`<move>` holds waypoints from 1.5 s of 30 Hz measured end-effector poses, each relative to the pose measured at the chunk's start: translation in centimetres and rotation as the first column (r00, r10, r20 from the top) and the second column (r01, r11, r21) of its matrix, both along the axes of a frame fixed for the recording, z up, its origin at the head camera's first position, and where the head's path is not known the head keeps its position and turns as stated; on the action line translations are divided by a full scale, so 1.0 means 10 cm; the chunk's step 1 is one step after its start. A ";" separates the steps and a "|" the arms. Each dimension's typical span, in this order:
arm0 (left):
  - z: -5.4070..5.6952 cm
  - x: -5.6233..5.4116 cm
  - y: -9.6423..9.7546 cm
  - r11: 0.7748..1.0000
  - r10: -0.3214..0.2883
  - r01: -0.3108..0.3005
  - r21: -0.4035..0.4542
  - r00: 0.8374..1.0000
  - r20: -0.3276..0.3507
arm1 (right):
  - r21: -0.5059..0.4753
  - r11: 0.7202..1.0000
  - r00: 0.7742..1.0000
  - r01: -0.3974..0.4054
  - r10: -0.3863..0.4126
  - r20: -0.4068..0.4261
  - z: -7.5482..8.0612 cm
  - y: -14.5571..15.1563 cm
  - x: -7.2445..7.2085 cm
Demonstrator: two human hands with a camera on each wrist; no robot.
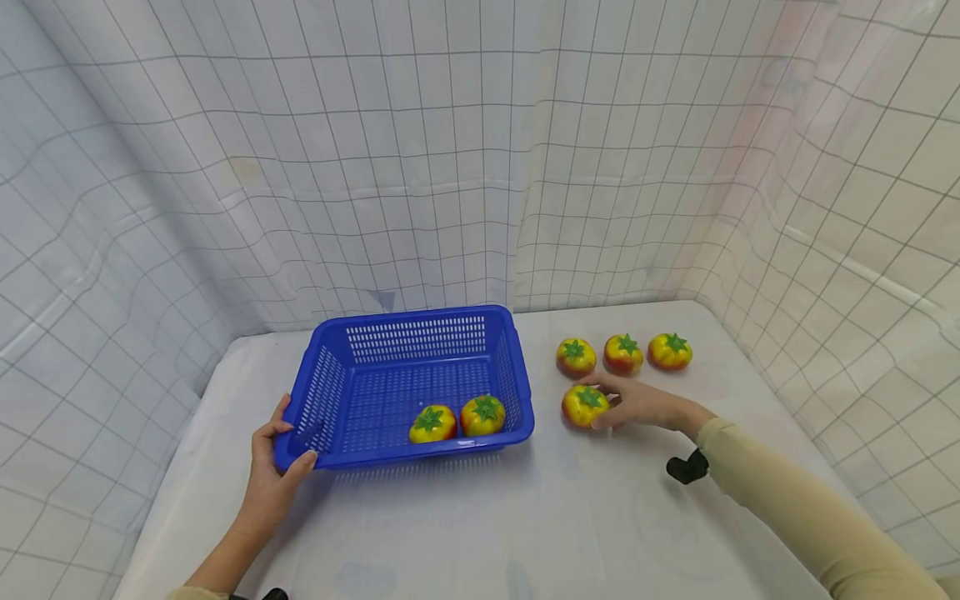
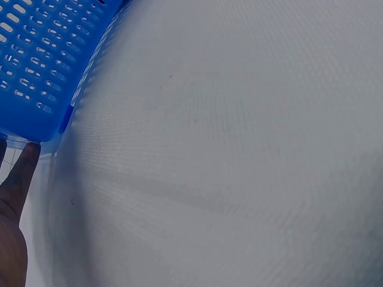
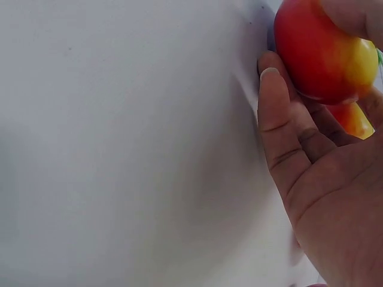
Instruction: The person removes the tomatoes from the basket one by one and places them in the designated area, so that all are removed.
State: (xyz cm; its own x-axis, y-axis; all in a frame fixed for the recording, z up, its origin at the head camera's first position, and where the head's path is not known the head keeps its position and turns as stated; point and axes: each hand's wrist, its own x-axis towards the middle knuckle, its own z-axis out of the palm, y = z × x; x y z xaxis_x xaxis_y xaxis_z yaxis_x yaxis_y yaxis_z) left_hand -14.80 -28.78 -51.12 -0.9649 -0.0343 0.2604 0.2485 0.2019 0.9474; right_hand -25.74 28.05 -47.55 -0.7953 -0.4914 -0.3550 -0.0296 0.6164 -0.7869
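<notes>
My left hand [image 1: 272,479] grips the near left corner of a blue plastic basket [image 1: 403,312], thumb on the front side and fingers on the left side. In the left wrist view, fingertips meet the corner of the perforated basket [image 2: 45,66]. Inside the basket, two yellow-and-red tomato-like fruits [image 1: 432,423] with green star-shaped tops sit near the front right. To the basket's right, my right hand [image 1: 637,403] holds a similar fruit [image 1: 582,406] between thumb and fingers. The right wrist view shows this fruit's red side [image 3: 317,54] with fingers curved around it.
Behind the right hand, three more such fruits [image 1: 622,354] stand in a row on the white-covered table [image 1: 570,517]. White grid-patterned curtains [image 1: 450,167] enclose the table at the back and both sides.
</notes>
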 end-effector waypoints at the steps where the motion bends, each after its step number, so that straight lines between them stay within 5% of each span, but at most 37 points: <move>1: 0.00 0.00 0.00 1.000 -0.001 0.001 0.003 1.000 0.000 | 0.005 1.000 1.000 0.004 -0.004 -0.003 -0.01 0.00 0.00; 45: 0.01 -0.01 0.00 1.000 -0.004 0.004 0.019 1.000 -0.001 | -0.068 0.998 1.000 0.000 0.001 0.002 -0.10 0.04 0.07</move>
